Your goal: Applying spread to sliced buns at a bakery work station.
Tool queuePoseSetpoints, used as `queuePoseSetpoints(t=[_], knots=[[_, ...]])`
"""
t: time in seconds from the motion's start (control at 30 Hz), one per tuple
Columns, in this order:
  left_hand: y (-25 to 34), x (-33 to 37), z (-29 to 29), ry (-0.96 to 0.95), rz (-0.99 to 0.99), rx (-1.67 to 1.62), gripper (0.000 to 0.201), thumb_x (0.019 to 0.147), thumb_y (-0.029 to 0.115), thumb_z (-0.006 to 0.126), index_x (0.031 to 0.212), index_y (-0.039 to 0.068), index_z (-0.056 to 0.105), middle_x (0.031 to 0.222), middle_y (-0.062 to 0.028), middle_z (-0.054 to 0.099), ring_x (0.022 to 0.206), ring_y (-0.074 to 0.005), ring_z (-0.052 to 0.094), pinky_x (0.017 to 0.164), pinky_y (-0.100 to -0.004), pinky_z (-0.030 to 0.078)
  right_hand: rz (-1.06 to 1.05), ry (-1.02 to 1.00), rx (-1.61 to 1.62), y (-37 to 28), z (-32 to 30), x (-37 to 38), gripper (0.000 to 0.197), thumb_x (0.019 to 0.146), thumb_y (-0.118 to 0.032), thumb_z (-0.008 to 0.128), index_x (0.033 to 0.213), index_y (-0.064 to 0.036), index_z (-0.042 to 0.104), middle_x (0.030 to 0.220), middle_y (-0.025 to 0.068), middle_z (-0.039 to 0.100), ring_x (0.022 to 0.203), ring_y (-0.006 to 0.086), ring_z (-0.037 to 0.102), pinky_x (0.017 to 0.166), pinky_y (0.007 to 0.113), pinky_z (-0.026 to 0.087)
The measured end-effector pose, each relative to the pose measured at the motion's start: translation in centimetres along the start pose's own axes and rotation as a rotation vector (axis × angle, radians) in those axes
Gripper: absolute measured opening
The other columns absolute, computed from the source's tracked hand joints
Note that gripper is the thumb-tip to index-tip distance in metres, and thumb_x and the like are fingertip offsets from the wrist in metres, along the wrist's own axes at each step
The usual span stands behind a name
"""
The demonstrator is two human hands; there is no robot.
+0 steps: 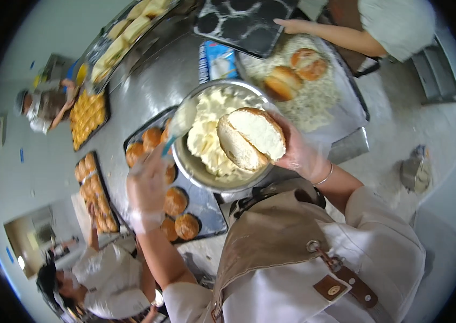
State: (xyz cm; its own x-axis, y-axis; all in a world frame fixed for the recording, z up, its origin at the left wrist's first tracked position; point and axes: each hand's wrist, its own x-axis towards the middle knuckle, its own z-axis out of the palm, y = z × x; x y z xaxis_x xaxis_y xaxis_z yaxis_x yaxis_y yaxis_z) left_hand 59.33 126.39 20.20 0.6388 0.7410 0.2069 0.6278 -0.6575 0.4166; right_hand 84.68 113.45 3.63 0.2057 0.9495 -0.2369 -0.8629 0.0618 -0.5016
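Observation:
My right hand (299, 148), in a clear glove, holds up a split bun (237, 146) with its cut faces showing. White cream coats the half nearer my fingers; the other half looks mostly bare. Behind the bun stands a steel bowl (186, 171) heaped with pale cream (209, 121). My left hand (147, 185), gloved and blurred, grips a spatula (184, 119) by its teal handle, and its blade is smeared with cream at the bowl's left rim. Beside that hand, several browned buns (176, 201) sit on a dark baking tray (206, 214).
At the upper right, a paper-lined tray (346, 110) carries pale crumbs or powder and filled buns (283, 82). A co-worker's hand (288, 25) holds a dark tray (239, 27) above it. A blue-and-white packet (220, 60) lies behind the bowl. Two co-workers stand left, near more pastry trays (89, 118).

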Motion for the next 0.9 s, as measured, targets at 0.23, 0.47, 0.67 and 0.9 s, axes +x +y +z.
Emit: queuePoseSetpoints(t=[0.23,0.47,0.67,0.9], knots=[[-1.7,-5.2,2.1,0.025,-0.669,-0.588,0.030,0.099,0.004,0.054,0.127,-0.002,0.063,0.087,-0.0057,0.068,0.056,-0.0041,0.049,0.048,-0.0181,0.036,-0.235,0.173,0.198,-8.4,-9.2,-0.6,0.055,0.102,-0.038,0.049,0.141,0.0012,0.045,0.140,0.0140,0.055,0.128,0.0244,0.054,0.111,0.041,0.041],[-2.3,-8.6,2.7,0.190,-0.676,-0.731,0.030,0.100,0.006,0.054,0.127,-0.001,0.062,0.093,-0.0079,0.069,0.057,-0.0037,0.050,0.047,-0.0172,0.035,-0.993,0.665,-1.902,-9.1,-18.0,2.5,0.062,0.079,-0.038,0.078,0.133,-0.0175,0.054,0.137,0.0113,0.049,0.125,0.0342,0.049,0.107,0.048,0.038],[-3.4,-15.6,1.5,0.265,-0.802,-0.752,0.035,0.100,0.015,0.056,0.130,-0.003,0.059,0.092,-0.0065,0.068,0.054,-0.0042,0.049,0.046,-0.0171,0.033,-0.796,0.513,-2.198,-5.3,-17.2,2.2,0.077,0.075,-0.035,0.080,0.143,-0.0187,0.047,0.145,0.0197,0.038,0.132,0.0424,0.036,0.110,0.057,0.030],[-9.3,-27.5,-0.2,0.831,-0.921,-0.866,0.040,0.089,0.019,0.071,0.121,-0.003,0.062,0.084,0.0009,0.061,0.057,-0.0024,0.043,0.051,-0.0174,0.031,-0.939,0.237,-1.898,2.9,-4.2,-2.5,0.053,0.091,-0.023,0.065,0.138,-0.0030,0.049,0.137,0.0204,0.049,0.131,0.0371,0.042,0.110,0.049,0.034]])
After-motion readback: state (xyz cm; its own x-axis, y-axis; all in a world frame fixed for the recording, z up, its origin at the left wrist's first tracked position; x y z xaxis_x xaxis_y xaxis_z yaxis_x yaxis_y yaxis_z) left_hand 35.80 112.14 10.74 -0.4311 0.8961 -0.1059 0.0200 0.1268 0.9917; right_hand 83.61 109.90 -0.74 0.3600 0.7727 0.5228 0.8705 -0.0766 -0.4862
